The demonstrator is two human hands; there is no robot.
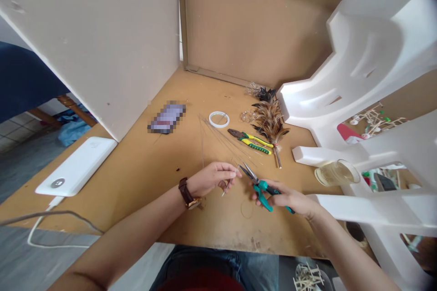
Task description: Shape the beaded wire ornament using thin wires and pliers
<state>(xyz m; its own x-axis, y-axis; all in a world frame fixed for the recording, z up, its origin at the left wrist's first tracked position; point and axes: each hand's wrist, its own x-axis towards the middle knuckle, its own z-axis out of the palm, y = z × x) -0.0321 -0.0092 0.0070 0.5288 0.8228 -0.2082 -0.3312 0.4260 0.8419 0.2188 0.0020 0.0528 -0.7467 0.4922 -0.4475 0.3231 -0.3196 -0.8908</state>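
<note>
My left hand (215,175), with a brown watch on the wrist, pinches a thin wire (224,193) above the table's front half. The wire's pale end sticks out below the fingers. In my right hand (287,196) are teal-and-black snips (262,191), blades pointing up-left and slightly apart. Their tips lie close to my left fingertips; whether they touch the wire I cannot tell. Several long thin wires (225,138) lie fanned out beyond my hands. Yellow-and-green pliers (255,144) rest beside them, near a bundle of brown feathers (269,120) on a stick.
A white tape ring (210,121) and a blurred phone (167,117) lie farther back. At left is a white power bank (77,166) with a cable. A white moulded foam piece (368,54) bounds the right side, with a clear cup (336,173) against it. Boards stand behind.
</note>
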